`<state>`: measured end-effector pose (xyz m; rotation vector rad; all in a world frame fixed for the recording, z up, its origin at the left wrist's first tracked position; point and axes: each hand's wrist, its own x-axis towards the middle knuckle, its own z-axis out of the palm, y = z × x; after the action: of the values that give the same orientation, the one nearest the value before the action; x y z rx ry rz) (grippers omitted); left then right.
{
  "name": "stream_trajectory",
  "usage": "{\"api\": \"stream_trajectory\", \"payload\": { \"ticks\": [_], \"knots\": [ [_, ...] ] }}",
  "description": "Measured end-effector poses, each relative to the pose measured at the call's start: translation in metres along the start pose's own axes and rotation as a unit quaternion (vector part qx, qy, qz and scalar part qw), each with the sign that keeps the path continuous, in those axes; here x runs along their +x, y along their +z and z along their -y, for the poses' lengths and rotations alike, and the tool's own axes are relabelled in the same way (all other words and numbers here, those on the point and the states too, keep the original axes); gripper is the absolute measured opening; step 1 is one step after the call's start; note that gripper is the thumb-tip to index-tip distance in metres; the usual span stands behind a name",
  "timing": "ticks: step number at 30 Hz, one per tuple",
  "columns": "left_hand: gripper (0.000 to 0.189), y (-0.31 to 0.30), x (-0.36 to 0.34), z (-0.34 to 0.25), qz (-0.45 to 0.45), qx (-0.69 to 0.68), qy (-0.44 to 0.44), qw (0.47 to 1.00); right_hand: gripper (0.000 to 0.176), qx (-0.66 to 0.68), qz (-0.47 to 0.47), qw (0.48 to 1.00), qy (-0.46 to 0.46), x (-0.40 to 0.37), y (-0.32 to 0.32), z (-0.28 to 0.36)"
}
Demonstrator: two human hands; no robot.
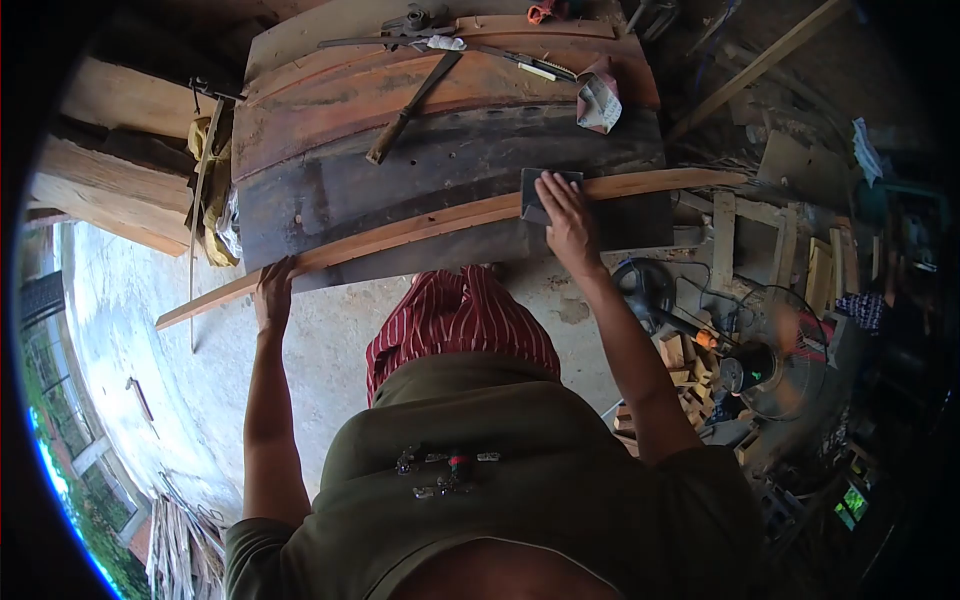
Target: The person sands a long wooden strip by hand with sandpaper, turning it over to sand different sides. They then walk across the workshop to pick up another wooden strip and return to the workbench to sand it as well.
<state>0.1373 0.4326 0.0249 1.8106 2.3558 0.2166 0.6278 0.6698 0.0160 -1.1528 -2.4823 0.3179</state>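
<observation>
A long, narrow wooden strip (420,226) lies along the near edge of the workbench (340,180), its left end sticking out past the bench. My left hand (274,288) is closed around the strip near that end. A dark, folded sheet of sandpaper (531,207) sits across the strip right of the middle. My right hand (570,228) presses it down with its fingers held together, the fingertips on top of the sheet. My right thumb is mostly hidden.
On the bench lie a wooden-handled saw or rasp (410,110), a pen-like tool (540,70) and a crumpled piece of paper (598,98). A standing fan (780,365) and wood offcuts (690,375) are on the right. Thick planks (115,195) stand at left.
</observation>
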Motion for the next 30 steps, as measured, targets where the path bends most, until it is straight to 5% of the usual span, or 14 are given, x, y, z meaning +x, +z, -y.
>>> {"api": "stream_trajectory", "payload": {
  "ticks": [4, 8, 12, 15, 19, 23, 26, 30],
  "knots": [
    [0.053, 0.006, -0.008, 0.001, 0.007, 0.026, 0.013, 1.000, 0.073, -0.051, -0.008, 0.986, 0.159, -0.022, -0.014, -0.060],
    [0.057, 0.014, -0.008, 0.012, 0.002, 0.009, 0.011, 1.000, 0.074, -0.003, -0.059, 0.978, 0.199, -0.025, 0.013, -0.006],
    [0.058, 0.007, 0.017, -0.036, 0.006, -0.039, 0.055, 0.998, 0.067, 0.112, 0.057, 0.991, -0.044, -0.023, 0.042, 0.079],
    [0.058, 0.008, 0.034, -0.092, 0.047, -0.074, 0.109, 0.990, 0.072, 0.139, 0.097, 0.984, -0.046, -0.034, 0.014, 0.045],
    [0.056, 0.026, 0.040, -0.119, 0.044, -0.095, 0.125, 0.987, 0.062, 0.017, -0.057, 0.986, 0.154, -0.063, -0.032, -0.072],
    [0.049, 0.031, 0.044, -0.117, 0.023, -0.123, 0.097, 0.987, 0.051, -0.070, -0.160, 0.948, 0.267, -0.062, -0.015, -0.080],
    [0.046, 0.029, 0.047, -0.122, 0.026, -0.123, 0.091, 0.988, 0.062, 0.037, -0.061, 0.992, 0.106, -0.046, 0.002, 0.006],
    [0.046, 0.032, 0.049, -0.119, 0.022, -0.116, 0.094, 0.989, 0.065, 0.042, -0.012, 0.999, 0.027, -0.058, -0.007, -0.020]
  ]
}}
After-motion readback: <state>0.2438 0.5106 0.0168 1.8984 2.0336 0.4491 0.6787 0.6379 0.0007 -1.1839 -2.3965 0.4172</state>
